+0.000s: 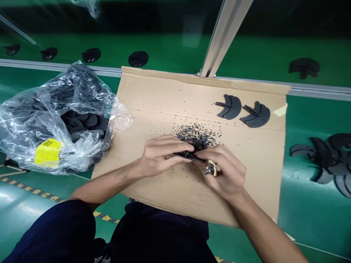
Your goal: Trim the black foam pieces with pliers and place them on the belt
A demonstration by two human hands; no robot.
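Note:
Over the cardboard sheet (153, 182), my left hand (159, 155) pinches a thin black plastic part (188, 156), seen nearly edge-on, between thumb and fingers. My right hand (227, 171) is closed around a small tool (210, 168) with a shiny metal end and a pale yellow portion; its kind is unclear because the fingers cover most of it. The right fingertips meet the right end of the black part. Just beyond both hands lies a scatter of tiny black scraps (196, 135). Two curved black parts with stems, one left (230, 106) and one right (257, 114), rest farther back on the cardboard.
A clear plastic bag (33, 109) full of black discs (89, 120) stands at the left, bearing a yellow label (48, 152). More curved black parts (329, 157) are piled on the green table (301, 204) at the right. A metal post (225, 36) rises behind the cardboard.

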